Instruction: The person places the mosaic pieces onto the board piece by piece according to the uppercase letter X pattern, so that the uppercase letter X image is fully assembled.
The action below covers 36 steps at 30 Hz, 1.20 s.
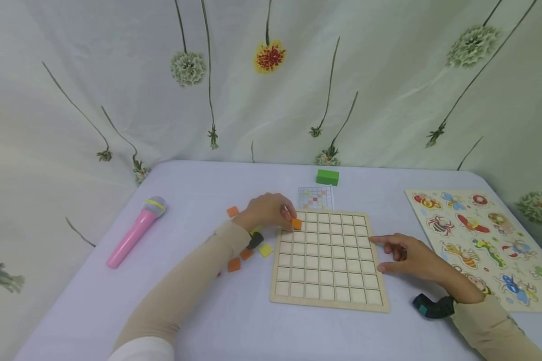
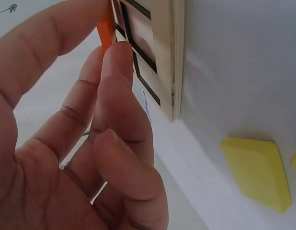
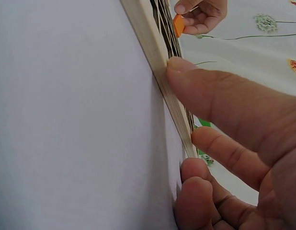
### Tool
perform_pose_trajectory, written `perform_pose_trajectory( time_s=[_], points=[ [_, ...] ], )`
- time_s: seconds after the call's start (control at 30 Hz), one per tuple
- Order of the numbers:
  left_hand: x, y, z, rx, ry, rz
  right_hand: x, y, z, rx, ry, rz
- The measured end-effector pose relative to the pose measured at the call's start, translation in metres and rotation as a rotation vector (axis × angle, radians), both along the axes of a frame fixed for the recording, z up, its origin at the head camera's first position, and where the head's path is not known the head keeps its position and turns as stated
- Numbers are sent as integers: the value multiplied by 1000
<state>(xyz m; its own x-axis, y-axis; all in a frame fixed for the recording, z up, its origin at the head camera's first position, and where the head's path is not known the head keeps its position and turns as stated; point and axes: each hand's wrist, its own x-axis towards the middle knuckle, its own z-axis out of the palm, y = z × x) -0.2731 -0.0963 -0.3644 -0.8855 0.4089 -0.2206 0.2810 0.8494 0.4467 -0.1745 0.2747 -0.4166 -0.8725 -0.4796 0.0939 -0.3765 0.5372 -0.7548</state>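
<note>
pinching a small orange square tile [image 1: 296,224], left hand [image 1: 270,210] has the pale wooden grid board [image 1: 326,264] below and right of it. loose grip could drop tile crooked; tile-board contact unclear. right hand [image 1: 408,258]: thumb and index apart, against board edge left of it; pressing could shift board.

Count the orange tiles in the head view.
4 clearly: one orange tile in the left hand, another left of it, two right of the sleeve, which may hide others.

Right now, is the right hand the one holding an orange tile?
No, the left hand pinches the orange tile, while the right hand touches the edge of the wooden grid board.
</note>
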Motion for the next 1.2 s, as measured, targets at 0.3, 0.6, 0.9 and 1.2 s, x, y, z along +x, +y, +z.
perform_pose_trajectory(
  time_s=[0.3,0.6,0.9,1.2],
  points=[
    [1,9,-1,-75,24,1,0,0,1,-9,13,6],
    [0,12,-3,-85,31,1,0,0,1,-17,23,12],
    [3,13,0,-86,26,-1,0,0,2,-18,12,4],
    [4,11,2,-73,30,-13,1,-1,3,-14,10,-4]
  ],
)
